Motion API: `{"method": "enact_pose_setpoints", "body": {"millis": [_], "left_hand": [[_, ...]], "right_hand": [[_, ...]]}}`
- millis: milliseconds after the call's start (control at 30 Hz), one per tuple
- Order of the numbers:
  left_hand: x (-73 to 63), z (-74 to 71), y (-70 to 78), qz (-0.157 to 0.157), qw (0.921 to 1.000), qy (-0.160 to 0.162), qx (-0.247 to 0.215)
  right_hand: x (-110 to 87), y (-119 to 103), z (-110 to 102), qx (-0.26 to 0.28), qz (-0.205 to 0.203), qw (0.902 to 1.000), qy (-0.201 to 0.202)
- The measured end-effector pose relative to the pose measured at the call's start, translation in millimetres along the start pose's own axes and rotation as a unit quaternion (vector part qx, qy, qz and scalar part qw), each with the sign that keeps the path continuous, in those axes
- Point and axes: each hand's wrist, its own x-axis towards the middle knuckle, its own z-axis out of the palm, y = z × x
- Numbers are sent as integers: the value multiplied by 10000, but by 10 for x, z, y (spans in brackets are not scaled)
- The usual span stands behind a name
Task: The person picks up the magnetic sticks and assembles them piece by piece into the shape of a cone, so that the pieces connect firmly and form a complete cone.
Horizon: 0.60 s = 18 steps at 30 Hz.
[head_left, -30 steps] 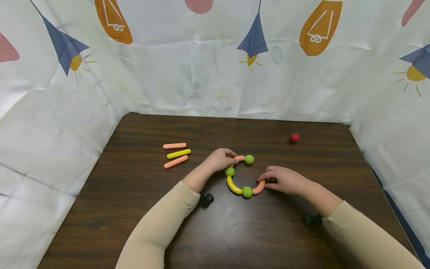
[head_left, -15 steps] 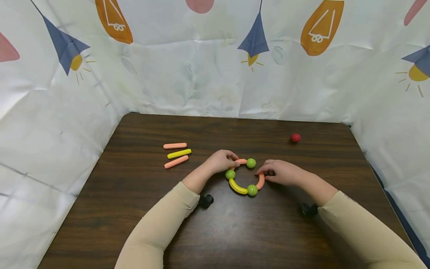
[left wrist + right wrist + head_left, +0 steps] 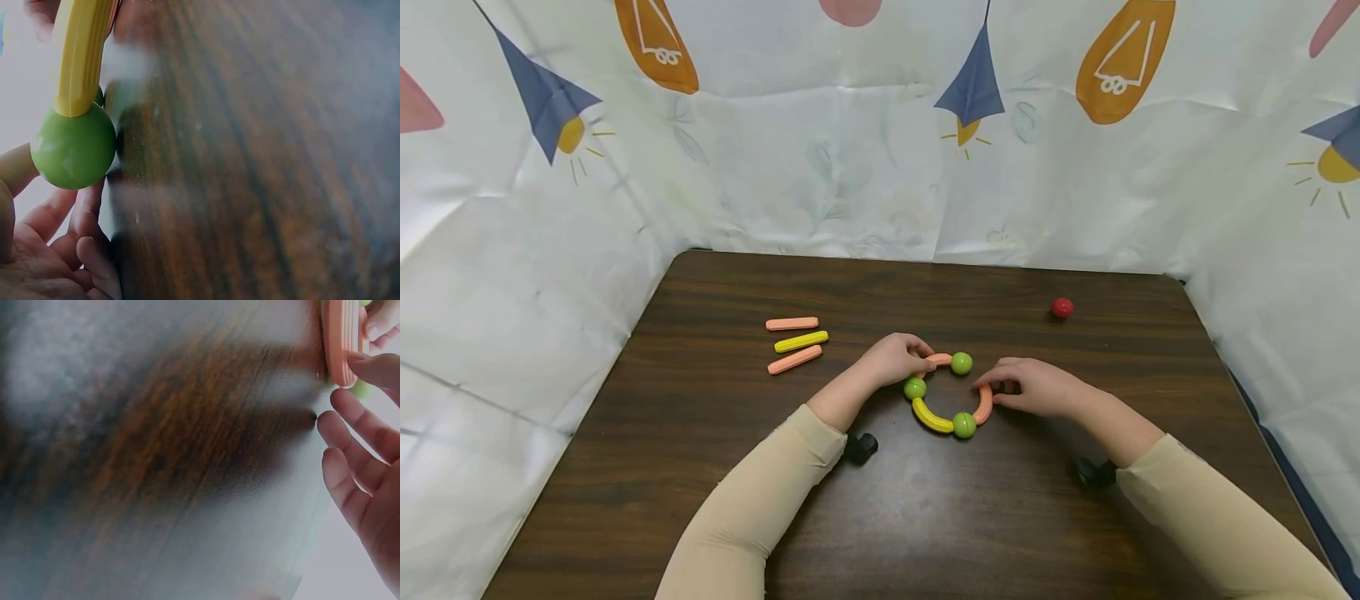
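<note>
An open ring of curved sticks and balls lies on the dark wooden table in the head view. Its three green balls are joined by a curved yellow stick and curved orange sticks. At the ring's upper left, my left hand pinches one orange stick, partly covering it. My right hand pinches the free end of the other orange stick, on the right side. A gap separates that end from the upper green ball. The left wrist view shows the yellow stick meeting a green ball.
Back left on the table, two straight orange sticks lie with a straight yellow stick between them. Toward the back right sits a red ball. A patterned white cloth hangs around the table's back and sides.
My right hand has moved up and slightly left, swinging the right orange stick more upright and narrowing the ring's gap. The lower green ball shifted right. Over the last half second, little moved.
</note>
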Motion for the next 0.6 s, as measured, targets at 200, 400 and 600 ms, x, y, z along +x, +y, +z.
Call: {"method": "enact_pose_setpoints", "body": {"millis": [200,400,600], "left_hand": [[-1,4,4,-20,10000,8,14],[13,5,-6,-19,10000,-13,-44],[4,4,-1,31,10000,13,8]], "right_hand": [[-84,-28,40,50,536,9979,373],[-153,-117,139,24,1330,9881,777],[-124,-210,239,109,1847,9784,922]]}}
